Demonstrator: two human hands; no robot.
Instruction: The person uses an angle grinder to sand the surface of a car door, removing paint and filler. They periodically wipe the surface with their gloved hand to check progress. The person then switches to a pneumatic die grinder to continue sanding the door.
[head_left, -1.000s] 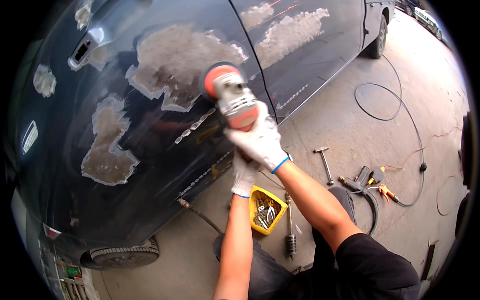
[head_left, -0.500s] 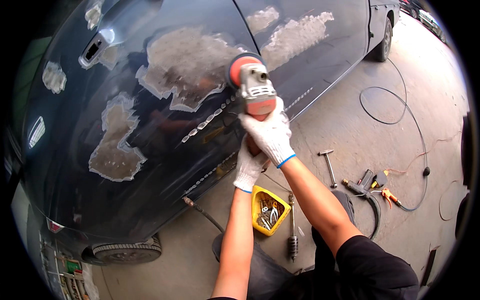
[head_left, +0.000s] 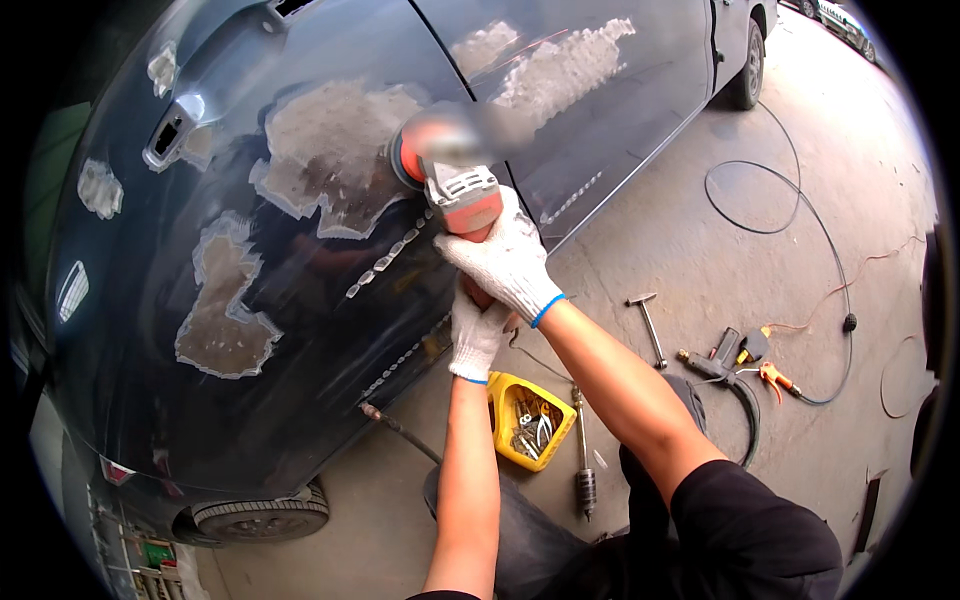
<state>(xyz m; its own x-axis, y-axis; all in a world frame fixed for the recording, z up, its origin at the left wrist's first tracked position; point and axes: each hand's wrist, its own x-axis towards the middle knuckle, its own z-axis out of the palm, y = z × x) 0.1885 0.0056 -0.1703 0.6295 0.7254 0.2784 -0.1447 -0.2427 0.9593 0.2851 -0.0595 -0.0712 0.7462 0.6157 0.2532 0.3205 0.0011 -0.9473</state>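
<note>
Both my hands wear white knit gloves with blue cuffs and are wrapped round an angle grinder with a red disc. My right hand grips its body just behind the grey head. Lower down, my left hand is closed round the handle end. The disc meets the dark blue car side at the right edge of a large bare-metal patch, beside the door seam. A blur covers part of the disc and grinder head. Thin orange streaks cross the panel to the upper right.
A yellow cut-open container of small metal parts stands below my hands. Beside it lies a slide hammer. Right of my arm are a hammer, a torch-like gun, an orange-handled clamp and a looped black cable.
The grinder and both hands have shifted left and slightly down in the picture. The whole view has shifted a little too. Orange streaks now show on the panel.
</note>
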